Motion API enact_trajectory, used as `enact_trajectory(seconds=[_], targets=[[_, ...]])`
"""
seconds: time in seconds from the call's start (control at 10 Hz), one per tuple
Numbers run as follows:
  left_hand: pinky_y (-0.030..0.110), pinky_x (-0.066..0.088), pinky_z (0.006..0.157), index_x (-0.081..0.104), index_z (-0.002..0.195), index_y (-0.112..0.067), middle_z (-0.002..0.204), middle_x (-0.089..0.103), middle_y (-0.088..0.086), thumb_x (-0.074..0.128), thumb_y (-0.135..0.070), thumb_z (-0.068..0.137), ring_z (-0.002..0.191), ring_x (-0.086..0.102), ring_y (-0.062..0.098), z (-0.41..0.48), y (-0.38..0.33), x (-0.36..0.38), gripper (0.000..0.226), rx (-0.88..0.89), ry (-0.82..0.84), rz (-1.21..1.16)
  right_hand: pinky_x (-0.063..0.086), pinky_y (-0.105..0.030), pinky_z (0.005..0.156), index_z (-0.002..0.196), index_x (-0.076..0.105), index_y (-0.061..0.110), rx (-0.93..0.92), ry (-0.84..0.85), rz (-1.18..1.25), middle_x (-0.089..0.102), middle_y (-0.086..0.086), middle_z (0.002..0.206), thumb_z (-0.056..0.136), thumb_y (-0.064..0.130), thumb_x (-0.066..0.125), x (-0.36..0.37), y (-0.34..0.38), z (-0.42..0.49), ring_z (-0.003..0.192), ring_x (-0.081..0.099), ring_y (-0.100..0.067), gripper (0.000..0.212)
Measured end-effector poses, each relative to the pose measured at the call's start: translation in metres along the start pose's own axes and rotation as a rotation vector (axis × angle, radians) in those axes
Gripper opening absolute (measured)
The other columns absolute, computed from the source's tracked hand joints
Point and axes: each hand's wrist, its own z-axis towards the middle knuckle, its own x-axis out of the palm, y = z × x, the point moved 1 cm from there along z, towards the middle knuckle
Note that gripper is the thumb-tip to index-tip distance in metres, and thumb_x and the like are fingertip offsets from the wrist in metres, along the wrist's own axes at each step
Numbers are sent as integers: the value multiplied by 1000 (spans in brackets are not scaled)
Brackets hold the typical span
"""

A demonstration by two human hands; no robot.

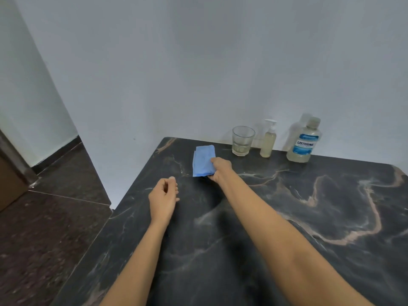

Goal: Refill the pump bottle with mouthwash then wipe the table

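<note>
While our left hand (164,195) hangs over the worktop (287,217), fingers loosely curled and holding nothing, our right hand (220,168) grips the folded blue cloth (204,161) against the stone, ready, we judge, for wiping. Beyond, the glass (242,140), the pump bottle (268,141) and the mouthwash bottle (304,143) stand upright along the wall (198,74), clear of the cloth's path.

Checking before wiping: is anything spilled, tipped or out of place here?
Nothing stands out. The glass, pump bottle and Listerine bottle stand upright by the wall, and no puddle shows on the marble table. The right hand grips the blue cloth.
</note>
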Motion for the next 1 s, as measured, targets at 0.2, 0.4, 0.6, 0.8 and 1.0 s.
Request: enact_trajectory(seconds=[0.2, 0.4, 0.6, 0.8, 1.0], targets=[[37, 56, 68, 60, 74, -31, 67, 66, -13, 40, -71, 85, 65, 65, 9, 2, 2, 5, 47, 36, 4, 271, 50, -44, 97, 129, 48, -5, -134, 19, -147, 52, -23, 133, 90, 2, 50, 43, 15, 42, 120, 55, -37, 40], [38, 55, 69, 58, 70, -24, 66, 65, -8, 38, -72, 86, 63, 64, 10, 0, -2, 5, 54, 80, 15, 321, 46, -38, 99, 134, 44, -1, -146, -82, -302, 50, -17, 136, 96, 9, 43, 79, 10, 70, 122, 52, -31, 39], [36, 54, 66, 58, 69, -19, 67, 66, -2, 38, -71, 86, 64, 64, 13, 0, -4, 6, 59, 94, 15, 337, 47, -37, 82, 128, 42, 4, -388, -190, -814, 54, -16, 129, 93, 17, 53, 92, -5, 77, 122, 49, -31, 39], [29, 50, 61, 57, 66, -22, 63, 64, -5, 36, -73, 84, 62, 62, 8, -1, -8, 5, 58, 90, 51, 370, 40, -40, 100, 130, 48, 5, -505, -195, -1149, 48, -16, 136, 94, 36, 49, 79, -6, 73, 126, 45, -33, 47], [32, 51, 63, 57, 68, -20, 64, 64, -3, 38, -71, 83, 63, 62, 11, -6, -13, 3, 57, 50, 68, 390, 47, -39, 87, 114, 54, 2, -700, -68, -1076, 59, -15, 116, 93, 26, 48, 39, -2, 41, 110, 55, -32, 32]])
